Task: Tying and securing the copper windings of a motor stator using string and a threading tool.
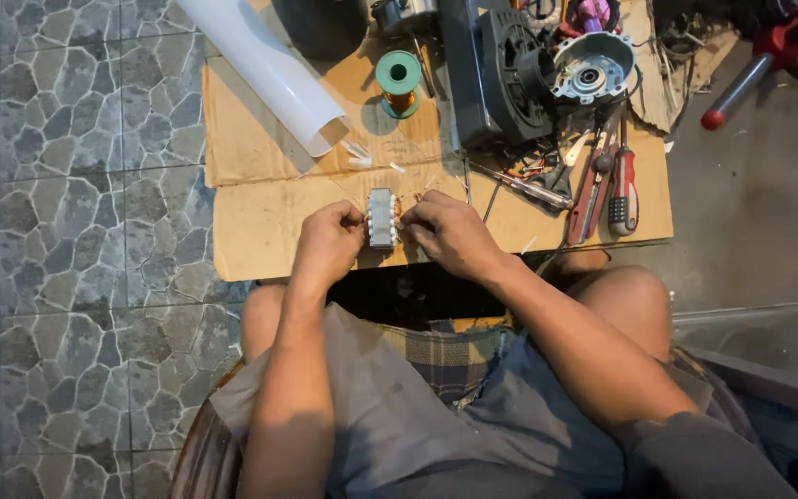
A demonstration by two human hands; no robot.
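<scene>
I see my left hand (328, 234) and right hand (450, 231) pinching a small grey metal block wound with copper wire (381, 218) from either side, fingers pressed to its ends, apparently to steady it just above the flat brown cardboard sheet (260, 222) spread over the stone-patterned floor. A green spool of copper wire (399, 81) stands farther up the cardboard (within reach, I judge). Red-handled screwdrivers (610, 189) lie to the right.
</scene>
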